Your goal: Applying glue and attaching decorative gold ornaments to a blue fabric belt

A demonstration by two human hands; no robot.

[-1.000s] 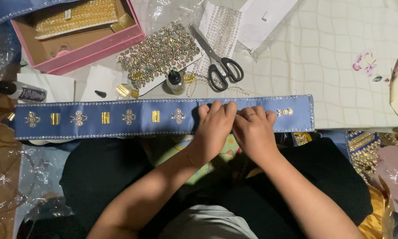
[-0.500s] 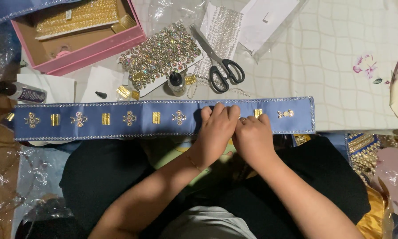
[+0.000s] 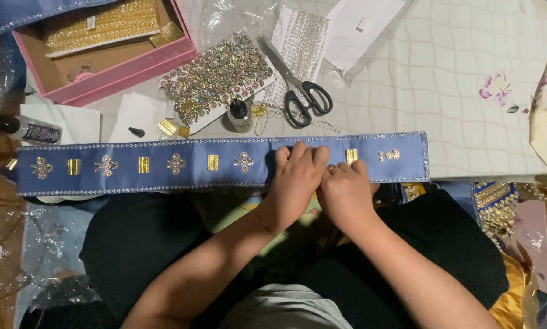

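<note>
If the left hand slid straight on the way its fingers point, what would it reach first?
The left hand points up the picture, across the blue band. Past the band's far edge, the black-handled scissors look like the first thing in line, though heights are hard to judge from this view.

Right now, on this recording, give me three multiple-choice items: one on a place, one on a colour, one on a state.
1. Where do the scissors lie?
A. beyond the blue band
B. inside the pink box
C. on the person's lap

2. What colour are the scissor handles?
A. red
B. black
C. yellow

3. How are the left hand and right hand?
A. lifted clear
B. holding scissors
C. pressed side by side on the band

Answers: 1 A, they lie past the band's far edge; 2 B, both loops are black; 3 C, fingers flat on the cloth.
</note>
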